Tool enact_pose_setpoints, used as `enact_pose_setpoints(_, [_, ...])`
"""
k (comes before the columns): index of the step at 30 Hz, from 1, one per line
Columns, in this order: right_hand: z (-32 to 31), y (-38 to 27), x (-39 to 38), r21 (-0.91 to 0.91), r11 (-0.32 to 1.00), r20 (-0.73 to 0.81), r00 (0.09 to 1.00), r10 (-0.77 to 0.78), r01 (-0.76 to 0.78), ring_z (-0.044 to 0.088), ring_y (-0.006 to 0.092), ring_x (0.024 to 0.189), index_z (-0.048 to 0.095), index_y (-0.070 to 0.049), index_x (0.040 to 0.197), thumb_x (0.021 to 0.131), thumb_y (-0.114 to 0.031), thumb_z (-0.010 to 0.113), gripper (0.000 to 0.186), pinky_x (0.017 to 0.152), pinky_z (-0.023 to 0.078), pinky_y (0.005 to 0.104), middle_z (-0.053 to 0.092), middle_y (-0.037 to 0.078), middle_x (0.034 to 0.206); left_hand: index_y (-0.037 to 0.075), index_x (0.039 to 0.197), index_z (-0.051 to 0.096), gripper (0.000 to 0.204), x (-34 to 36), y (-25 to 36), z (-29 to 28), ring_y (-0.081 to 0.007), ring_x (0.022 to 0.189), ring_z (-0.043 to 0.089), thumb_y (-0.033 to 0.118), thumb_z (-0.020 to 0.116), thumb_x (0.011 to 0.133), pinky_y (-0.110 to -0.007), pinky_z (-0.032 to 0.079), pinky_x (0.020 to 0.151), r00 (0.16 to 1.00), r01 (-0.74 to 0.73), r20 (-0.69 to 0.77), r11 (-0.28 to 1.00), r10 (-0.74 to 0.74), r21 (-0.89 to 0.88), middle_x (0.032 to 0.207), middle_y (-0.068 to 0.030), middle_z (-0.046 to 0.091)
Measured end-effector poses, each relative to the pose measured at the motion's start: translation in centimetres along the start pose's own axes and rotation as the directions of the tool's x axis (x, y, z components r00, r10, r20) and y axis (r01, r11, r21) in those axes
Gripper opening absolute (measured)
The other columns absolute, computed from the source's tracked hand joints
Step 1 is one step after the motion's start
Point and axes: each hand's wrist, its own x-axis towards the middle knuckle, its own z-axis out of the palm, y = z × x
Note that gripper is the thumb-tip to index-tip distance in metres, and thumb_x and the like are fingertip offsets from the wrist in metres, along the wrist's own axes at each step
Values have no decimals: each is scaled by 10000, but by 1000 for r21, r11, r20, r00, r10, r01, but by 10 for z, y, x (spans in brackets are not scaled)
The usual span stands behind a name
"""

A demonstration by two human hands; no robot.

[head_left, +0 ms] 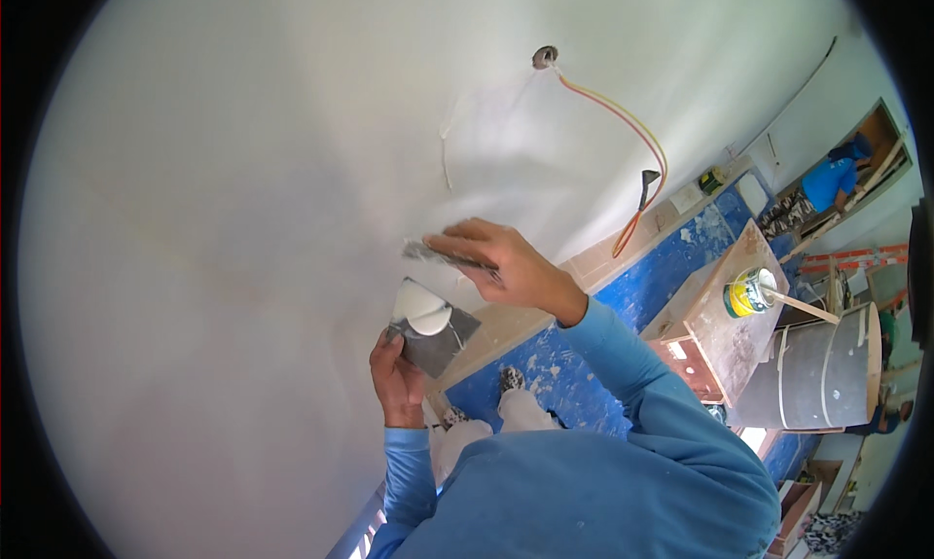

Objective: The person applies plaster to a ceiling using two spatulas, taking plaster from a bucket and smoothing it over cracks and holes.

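My left hand (397,386) is closed on the edge of a flat grey square plate (440,353), its thumb on the top face. A smooth mound of white putty (424,311) lies on the far part of that plate. Just above and to the right, my right hand (516,265) grips a thin, flat grey scraper (443,254), seen nearly edge-on and smeared with white. A small gap separates the scraper from the putty. Both hands are in front of a white wall (243,218), and neither tool visibly touches it.
Yellow and red wires (654,141) hang from a round wall hole (545,58). To the right, a wooden box (725,316) bears a can (749,291) with a stick across it, beside a grey drum (808,374). Blue sheeting (574,369) covers the floor. Another person (830,183) is farther off.
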Motion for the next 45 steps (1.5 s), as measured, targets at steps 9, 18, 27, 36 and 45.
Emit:
enact_pose_setpoints(9, [22, 6, -68, 136, 977, 203, 969, 138, -167, 581, 339, 1043, 516, -126, 1433, 590, 112, 586, 878, 893, 486, 372, 543, 165, 1183, -27, 1292, 524, 345, 8, -14, 5, -200, 1080, 636, 39, 537, 954, -325, 526, 948, 991, 130, 45, 991, -128, -37, 1197, -117, 644])
enact_pose_setpoints(18, [57, 46, -99, -161, 928, 105, 929, 355, -336, 554, 372, 1063, 483, -121, 1430, 614, 90, 683, 866, 847, 510, 422, 522, 190, 1193, 72, 1249, 574, 265, 9, -1, 15, -88, 720, 642, 129, 575, 991, -209, 467, 538, 998, 53, 12, 986, -55, 159, 979, -15, 703])
enact_pose_setpoints(27, [58, 85, -142, 980, 53, 40, 449, 893, -194, 675, 294, 1017, 522, -37, 1323, 882, -67, 566, 445, 794, 593, 451, 652, 148, 1167, 48, 1148, 573, 241, 9, 14, 32, -118, 785, 673, 247, 571, 1011, -264, 573, 695, 965, -248, 2, 904, 264, 347, 937, -18, 684])
enact_pose_setpoints(36, [87, 22, -115, 929, -313, 366, 626, 689, -198, 642, 255, 1117, 518, -10, 1304, 870, 12, 651, 454, 955, 555, 409, 628, 129, 1225, 32, 1244, 588, 261, 3, -1, 9, -234, 802, 711, 122, 558, 1001, -330, 587, 702, 844, -513, 352, 419, 404, 749, 1056, -128, 707])
enact_pose_setpoints(45, [105, 37, -136, 922, -330, 369, 713, 596, -202, 639, 233, 1118, 532, -23, 1302, 895, 25, 637, 423, 944, 553, 370, 632, 109, 1218, 44, 1238, 597, 495, -12, 24, 9, -360, 785, 699, -129, 569, 775, -374, 554, 659, 719, -673, 677, -87, 154, 735, 1001, -207, 700])
